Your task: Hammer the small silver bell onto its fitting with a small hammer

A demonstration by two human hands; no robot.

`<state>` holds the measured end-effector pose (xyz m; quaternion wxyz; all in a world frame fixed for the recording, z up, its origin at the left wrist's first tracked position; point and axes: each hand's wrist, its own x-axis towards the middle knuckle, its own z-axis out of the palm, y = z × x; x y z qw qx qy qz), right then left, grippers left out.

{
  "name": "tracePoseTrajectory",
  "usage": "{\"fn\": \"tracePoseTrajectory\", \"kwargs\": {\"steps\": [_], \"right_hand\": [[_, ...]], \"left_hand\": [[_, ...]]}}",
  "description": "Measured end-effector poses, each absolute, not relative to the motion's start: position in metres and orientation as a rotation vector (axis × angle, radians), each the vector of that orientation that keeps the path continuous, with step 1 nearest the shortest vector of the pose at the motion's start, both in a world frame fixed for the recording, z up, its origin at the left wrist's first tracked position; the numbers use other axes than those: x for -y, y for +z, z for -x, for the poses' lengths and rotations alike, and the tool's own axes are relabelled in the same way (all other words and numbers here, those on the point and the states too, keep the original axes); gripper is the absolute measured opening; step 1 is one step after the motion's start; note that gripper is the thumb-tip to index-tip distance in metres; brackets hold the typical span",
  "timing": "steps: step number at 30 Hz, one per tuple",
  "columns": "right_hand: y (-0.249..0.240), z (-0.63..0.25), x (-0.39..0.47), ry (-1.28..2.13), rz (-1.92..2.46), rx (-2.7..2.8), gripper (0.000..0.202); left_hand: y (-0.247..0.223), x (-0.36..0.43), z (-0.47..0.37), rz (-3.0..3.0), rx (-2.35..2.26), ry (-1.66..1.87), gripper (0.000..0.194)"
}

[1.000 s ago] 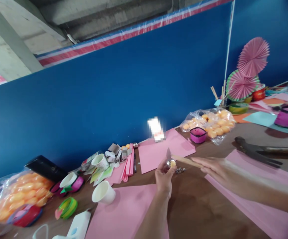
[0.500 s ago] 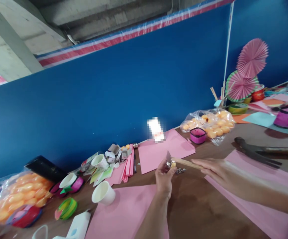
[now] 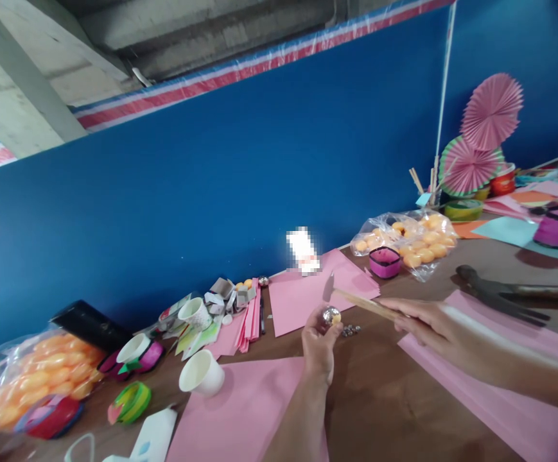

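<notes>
My left hand point(image 3: 318, 343) is closed around a ball point(image 3: 331, 316) covered in shiny silver studs, with a bit of orange showing near the thumb. In my right hand point(image 3: 426, 321) is a small hammer point(image 3: 363, 301), gripped by its wooden handle. Its metal head is raised just above the ball, apart from it. Several loose silver tacks point(image 3: 350, 330) lie on the brown table right of my left hand.
Pink sheets point(image 3: 240, 410) lie on the table, with a white paper cup point(image 3: 202, 373) on one. A claw hammer point(image 3: 500, 295) rests at right. Bags of orange balls point(image 3: 420, 240) stand near the blue wall point(image 3: 201, 173) and at far left. A magenta box point(image 3: 384, 262) sits beyond my hands.
My right hand has lifted the hammer; its head has risen off the ball. More of the studded ball shows, while my left hand has stayed in place.
</notes>
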<state>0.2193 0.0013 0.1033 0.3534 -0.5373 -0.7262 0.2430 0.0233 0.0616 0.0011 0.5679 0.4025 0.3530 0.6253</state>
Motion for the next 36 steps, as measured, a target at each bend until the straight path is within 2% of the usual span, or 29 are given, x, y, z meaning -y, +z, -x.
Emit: {"fn": "tracePoseTrajectory", "kwargs": {"steps": [6,16,20,24,29,32,36], "right_hand": [[0.078,-0.228,-0.01,0.799,1.342,1.919,0.039],[0.063,-0.224,-0.009,1.196,1.349,1.619,0.046],[0.058,-0.219,-0.01,1.089,1.361,1.517,0.048],[0.066,-0.215,-0.006,1.116,1.348,1.66,0.044],[0.076,-0.212,-0.003,0.993,1.35,1.688,0.041],[0.074,-0.21,-0.003,1.012,1.339,1.781,0.039],[0.064,-0.208,-0.004,0.825,1.405,1.739,0.043]], "left_hand": [[0.0,-0.062,-0.022,-0.9,-0.784,1.436,0.046],[0.008,-0.058,-0.019,-0.754,-0.676,1.362,0.038],[0.011,-0.058,-0.018,-0.695,-0.649,1.391,0.041],[0.01,-0.058,-0.016,-0.738,-0.658,1.373,0.032],[0.008,-0.059,-0.015,-0.718,-0.695,1.346,0.026],[0.008,-0.059,-0.015,-0.669,-0.731,1.344,0.027],[0.008,-0.059,-0.016,-0.612,-0.754,1.347,0.031]]}}
